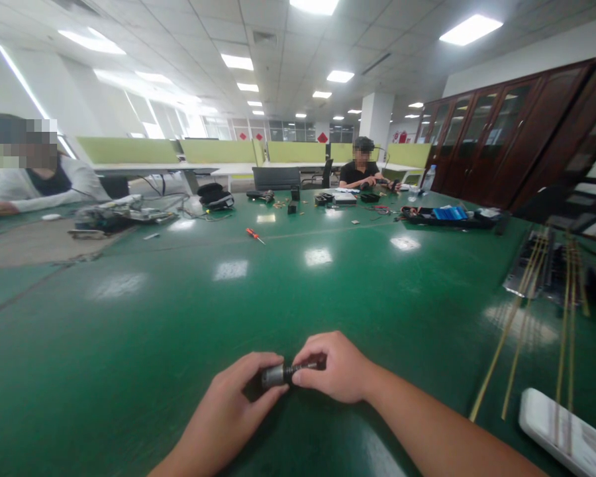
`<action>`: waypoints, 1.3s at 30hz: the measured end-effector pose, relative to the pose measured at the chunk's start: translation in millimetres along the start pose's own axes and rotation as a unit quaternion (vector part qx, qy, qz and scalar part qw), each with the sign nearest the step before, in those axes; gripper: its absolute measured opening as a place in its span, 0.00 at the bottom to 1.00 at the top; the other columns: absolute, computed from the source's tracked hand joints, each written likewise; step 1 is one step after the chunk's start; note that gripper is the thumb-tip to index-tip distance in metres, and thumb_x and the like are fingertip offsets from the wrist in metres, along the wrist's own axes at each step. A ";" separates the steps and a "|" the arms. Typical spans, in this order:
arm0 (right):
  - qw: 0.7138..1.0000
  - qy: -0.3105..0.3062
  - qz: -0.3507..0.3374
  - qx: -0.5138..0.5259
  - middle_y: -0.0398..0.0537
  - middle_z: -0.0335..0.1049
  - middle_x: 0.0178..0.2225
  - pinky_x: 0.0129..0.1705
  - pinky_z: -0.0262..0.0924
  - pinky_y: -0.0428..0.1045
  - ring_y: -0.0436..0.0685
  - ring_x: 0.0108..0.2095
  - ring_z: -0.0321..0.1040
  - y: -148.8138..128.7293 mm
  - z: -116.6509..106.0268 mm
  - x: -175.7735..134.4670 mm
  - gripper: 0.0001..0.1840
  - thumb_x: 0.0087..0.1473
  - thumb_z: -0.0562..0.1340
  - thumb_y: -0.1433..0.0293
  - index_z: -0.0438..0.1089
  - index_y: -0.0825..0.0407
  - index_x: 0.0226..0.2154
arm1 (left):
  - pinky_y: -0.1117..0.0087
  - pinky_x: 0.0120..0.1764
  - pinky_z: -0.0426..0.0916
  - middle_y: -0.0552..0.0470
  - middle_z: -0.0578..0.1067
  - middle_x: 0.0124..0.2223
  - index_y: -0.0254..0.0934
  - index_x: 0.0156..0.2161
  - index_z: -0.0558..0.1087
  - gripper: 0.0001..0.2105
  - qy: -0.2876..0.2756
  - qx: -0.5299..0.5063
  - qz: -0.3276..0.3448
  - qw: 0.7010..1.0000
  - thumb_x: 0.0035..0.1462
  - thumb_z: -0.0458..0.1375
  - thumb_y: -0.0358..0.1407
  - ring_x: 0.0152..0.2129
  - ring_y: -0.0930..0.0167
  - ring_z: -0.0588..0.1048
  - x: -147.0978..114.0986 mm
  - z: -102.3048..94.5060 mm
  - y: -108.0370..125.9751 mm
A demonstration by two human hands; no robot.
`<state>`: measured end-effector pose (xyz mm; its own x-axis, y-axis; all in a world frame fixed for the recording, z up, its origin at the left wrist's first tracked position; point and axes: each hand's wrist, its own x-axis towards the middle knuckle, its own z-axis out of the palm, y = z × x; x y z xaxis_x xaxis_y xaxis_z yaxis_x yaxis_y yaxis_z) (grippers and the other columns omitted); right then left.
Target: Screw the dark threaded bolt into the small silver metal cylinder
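Low in the middle of the head view, a small metal cylinder with a dark, ringed shaft (274, 376) lies sideways between my hands, just above or on the green tabletop; I cannot tell which. My left hand (231, 407) is closed around the silver body, thumb below and fingers above. Thumb and fingers of my right hand (335, 368) pinch the thin shaft at the other end. Part of the shaft is hidden by the right fingers. The part resembles a small motor, but its exact kind is unclear.
Ahead on the green table (179, 331) lies a red screwdriver (254, 235). Long thin sticks (506, 344) and a white case (566, 430) are at right. A black tray (442, 217) holds blue items. One person (360, 169) sits opposite, another (44, 179) at left.
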<state>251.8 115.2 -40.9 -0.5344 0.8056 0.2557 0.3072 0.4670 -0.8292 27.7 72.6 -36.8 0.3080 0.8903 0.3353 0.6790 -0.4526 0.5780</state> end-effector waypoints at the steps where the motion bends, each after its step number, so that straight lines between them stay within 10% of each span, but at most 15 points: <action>1: 1.000 -0.001 0.001 0.001 0.42 0.71 0.27 0.30 0.56 0.44 0.50 0.28 0.65 -0.3 -0.3 0.0 0.08 0.49 0.68 0.65 0.79 0.51 0.33 | 0.71 0.44 0.72 0.55 0.78 0.43 0.46 0.46 0.74 0.11 0.001 0.000 0.001 1.000 0.58 0.61 0.40 0.40 0.69 0.78 0.0 -0.1 0.0; 39: 1.000 0.003 0.012 0.017 0.42 0.71 0.26 0.29 0.56 0.44 0.50 0.27 0.64 3.1 -0.5 1.1 0.07 0.49 0.68 0.66 0.79 0.51 0.31 | 0.70 0.42 0.74 0.52 0.79 0.42 0.43 0.45 0.75 0.10 0.011 0.009 0.016 1.000 0.58 0.61 0.40 0.39 0.67 0.78 2.1 -1.9 5.9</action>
<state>252.6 117.7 -43.0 -0.5218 0.8190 0.2387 0.2932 0.4350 -0.8514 31.1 71.7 -31.3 0.3146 0.8744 0.3693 0.6807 -0.4790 0.5543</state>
